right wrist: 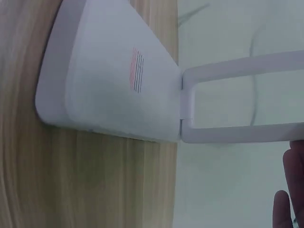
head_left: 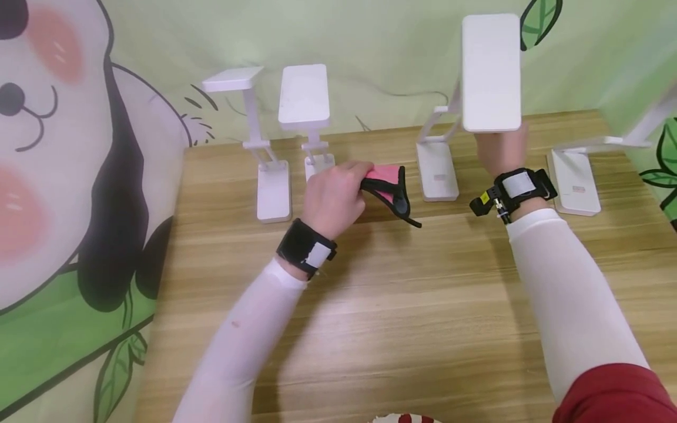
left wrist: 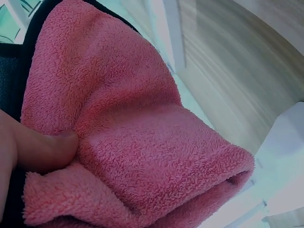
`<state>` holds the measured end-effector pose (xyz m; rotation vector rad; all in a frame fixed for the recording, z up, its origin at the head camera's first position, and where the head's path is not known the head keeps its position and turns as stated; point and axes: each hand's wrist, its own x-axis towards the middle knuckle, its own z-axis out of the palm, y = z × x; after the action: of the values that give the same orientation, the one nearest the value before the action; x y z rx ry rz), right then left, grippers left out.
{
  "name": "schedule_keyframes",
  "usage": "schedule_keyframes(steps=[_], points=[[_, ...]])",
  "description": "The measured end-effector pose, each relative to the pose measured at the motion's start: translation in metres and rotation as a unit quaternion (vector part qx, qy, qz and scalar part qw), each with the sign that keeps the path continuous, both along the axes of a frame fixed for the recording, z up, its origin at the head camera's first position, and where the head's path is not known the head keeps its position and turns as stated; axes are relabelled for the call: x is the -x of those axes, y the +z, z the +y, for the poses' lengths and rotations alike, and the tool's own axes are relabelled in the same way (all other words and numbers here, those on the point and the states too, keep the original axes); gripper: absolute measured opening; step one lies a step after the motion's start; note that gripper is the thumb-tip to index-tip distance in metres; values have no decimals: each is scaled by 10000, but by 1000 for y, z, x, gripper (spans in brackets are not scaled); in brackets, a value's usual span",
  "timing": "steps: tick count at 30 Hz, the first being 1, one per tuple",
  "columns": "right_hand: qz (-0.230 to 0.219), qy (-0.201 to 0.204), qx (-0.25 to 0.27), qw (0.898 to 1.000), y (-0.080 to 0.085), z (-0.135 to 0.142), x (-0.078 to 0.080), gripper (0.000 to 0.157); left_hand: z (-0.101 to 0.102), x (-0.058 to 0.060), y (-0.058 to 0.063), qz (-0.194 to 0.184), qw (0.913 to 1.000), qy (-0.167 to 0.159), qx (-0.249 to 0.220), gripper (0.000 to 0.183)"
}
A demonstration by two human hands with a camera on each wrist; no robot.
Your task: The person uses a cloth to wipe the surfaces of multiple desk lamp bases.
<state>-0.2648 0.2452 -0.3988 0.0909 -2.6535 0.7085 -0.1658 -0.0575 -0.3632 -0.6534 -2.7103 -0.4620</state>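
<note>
My left hand (head_left: 335,194) grips a fluffy pink cloth (head_left: 385,174) with black edging, holding it above the wooden table. In the left wrist view the thumb presses on the folded pink pile (left wrist: 137,128), and a dark side shows at the left. My right hand (head_left: 502,150) reaches up beneath the head of a white desk lamp (head_left: 492,73), which hides most of its fingers. In the right wrist view, fingertips (right wrist: 295,164) are at the lamp's folding arm (right wrist: 242,134); whether they curl round anything is out of sight. The lamp's base (head_left: 438,170) stands on the table.
Two more white lamps, one at far left (head_left: 274,191) and one beside it (head_left: 304,94), stand near the back wall. Another lamp (head_left: 575,182) is right of my right hand. A thin cable (head_left: 407,94) runs along the wall behind the wooden table (head_left: 402,305).
</note>
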Motion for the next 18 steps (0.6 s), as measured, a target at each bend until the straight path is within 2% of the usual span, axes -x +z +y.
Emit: schedule_keyframes(steps=[2, 3, 5, 7, 10, 18], points=[[-259, -29, -808, 9964, 2, -11, -4, 14, 0, -1, 1, -4, 10000, -7, -16, 39], [107, -163, -1343, 9907, 2, -16, -6, 15, 0, -2, 1, -8, 10000, -16, -31, 39], [2, -212, -701, 9973, 3, -28, -7, 21, 1, -3, 1, -34, 10000, -53, -53, 39], [33, -230, -172, 9996, 2, -40, -9, 26, 2, -4, 0, -53, 9999, -89, -52, 39], [118, -247, 672, 9974, 0, -54, -12, 28, 3, -5, -3, -43, 9999, -120, -51, 39], [160, -108, 645, 9977, -1, -66, -17, 30, 6, -5, -7, -40, 9999, -151, -32, 43]])
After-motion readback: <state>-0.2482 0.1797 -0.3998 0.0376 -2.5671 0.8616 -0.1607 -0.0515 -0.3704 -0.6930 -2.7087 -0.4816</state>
